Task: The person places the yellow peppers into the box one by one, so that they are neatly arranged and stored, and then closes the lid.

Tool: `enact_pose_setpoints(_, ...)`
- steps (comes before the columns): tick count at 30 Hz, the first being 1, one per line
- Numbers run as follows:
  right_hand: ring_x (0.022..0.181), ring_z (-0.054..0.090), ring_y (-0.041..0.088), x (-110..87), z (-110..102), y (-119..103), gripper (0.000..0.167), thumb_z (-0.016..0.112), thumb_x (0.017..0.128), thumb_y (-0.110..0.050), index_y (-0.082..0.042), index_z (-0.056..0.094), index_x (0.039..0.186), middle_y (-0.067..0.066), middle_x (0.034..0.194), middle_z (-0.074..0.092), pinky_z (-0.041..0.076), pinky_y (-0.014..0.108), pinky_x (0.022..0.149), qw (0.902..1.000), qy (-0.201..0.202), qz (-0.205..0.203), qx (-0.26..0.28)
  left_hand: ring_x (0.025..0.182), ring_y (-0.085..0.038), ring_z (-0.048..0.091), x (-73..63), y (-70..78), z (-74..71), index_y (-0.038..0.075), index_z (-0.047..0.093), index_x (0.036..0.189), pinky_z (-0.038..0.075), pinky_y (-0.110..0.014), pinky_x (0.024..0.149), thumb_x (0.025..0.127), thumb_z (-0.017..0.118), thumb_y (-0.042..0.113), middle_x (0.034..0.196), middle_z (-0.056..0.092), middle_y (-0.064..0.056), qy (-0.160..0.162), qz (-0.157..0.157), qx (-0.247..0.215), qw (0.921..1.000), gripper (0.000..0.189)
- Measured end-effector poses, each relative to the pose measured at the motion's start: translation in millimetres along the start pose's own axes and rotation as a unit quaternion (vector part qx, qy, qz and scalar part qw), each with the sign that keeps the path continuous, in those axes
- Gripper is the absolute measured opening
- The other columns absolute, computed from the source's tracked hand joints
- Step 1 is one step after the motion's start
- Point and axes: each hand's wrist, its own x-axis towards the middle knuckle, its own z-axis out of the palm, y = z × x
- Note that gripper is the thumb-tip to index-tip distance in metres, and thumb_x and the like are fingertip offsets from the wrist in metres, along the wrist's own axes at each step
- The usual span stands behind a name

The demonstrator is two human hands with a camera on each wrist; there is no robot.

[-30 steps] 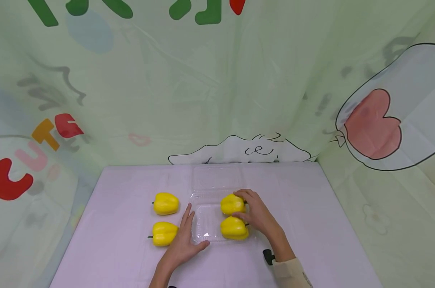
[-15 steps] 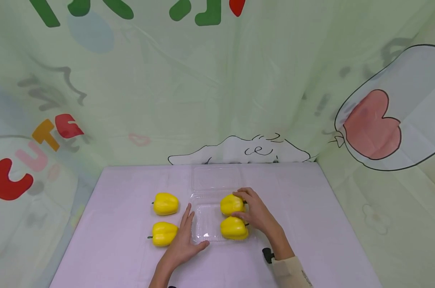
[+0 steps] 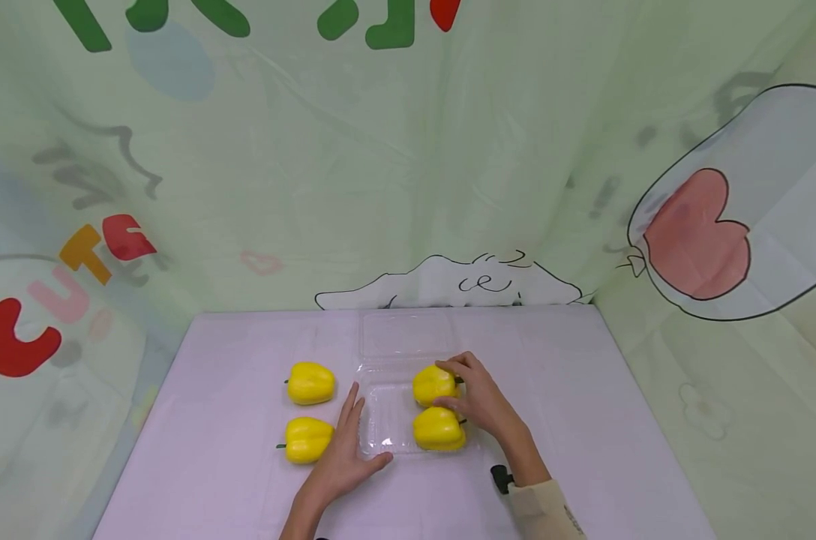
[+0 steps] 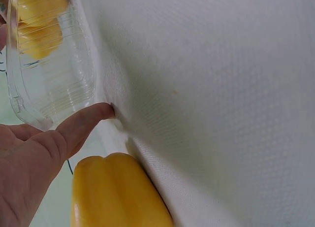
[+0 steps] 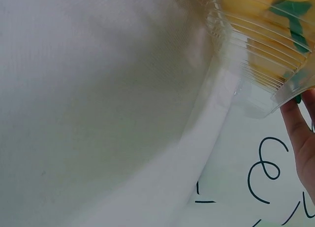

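Note:
A clear plastic clamshell box (image 3: pixel 389 420) lies on the table with its lid folded back. Two yellow bell peppers sit along its right side. My right hand (image 3: pixel 487 405) holds the far pepper (image 3: pixel 433 385), fingers at its far side and thumb at its near side. Close to that thumb is the near pepper (image 3: pixel 438 430). My left hand (image 3: pixel 343 456) stands with straight, spread fingers along the box's left wall; in the left wrist view a fingertip meets the cloth beside the box (image 4: pixel 64 89). The right wrist view shows only part of the right hand (image 5: pixel 301 133), behind the box wall.
Two more yellow bell peppers, a far one (image 3: pixel 311 383) and a near one (image 3: pixel 307 440), lie left of the box; the near one is partly behind my left hand. The transparent lid (image 3: pixel 406 335) reaches toward the back edge. Printed curtains (image 3: pixel 394 172) enclose the table (image 3: pixel 232 420).

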Motion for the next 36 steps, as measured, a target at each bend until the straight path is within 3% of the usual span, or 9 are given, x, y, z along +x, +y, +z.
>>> enact_pose_setpoints(36, 0.12, 0.059, 0.025, 3.3, 1.4, 1.6, 0.068, 0.089, 0.086, -0.028, -0.016, 0.063, 0.148, 0.005, 0.131, 0.06, 0.056, 0.051, 0.114, 0.9996, -0.016, 0.022, -0.003, 0.165, -0.039, 0.023, 2.7, 2.1, -2.8, 0.0, 0.023, 0.167, 0.033, -0.061, 0.129, 0.083, 0.088, 0.037, 0.182, -0.002, -0.002, -0.008, 0.005, 0.011, 0.9999, 0.112)
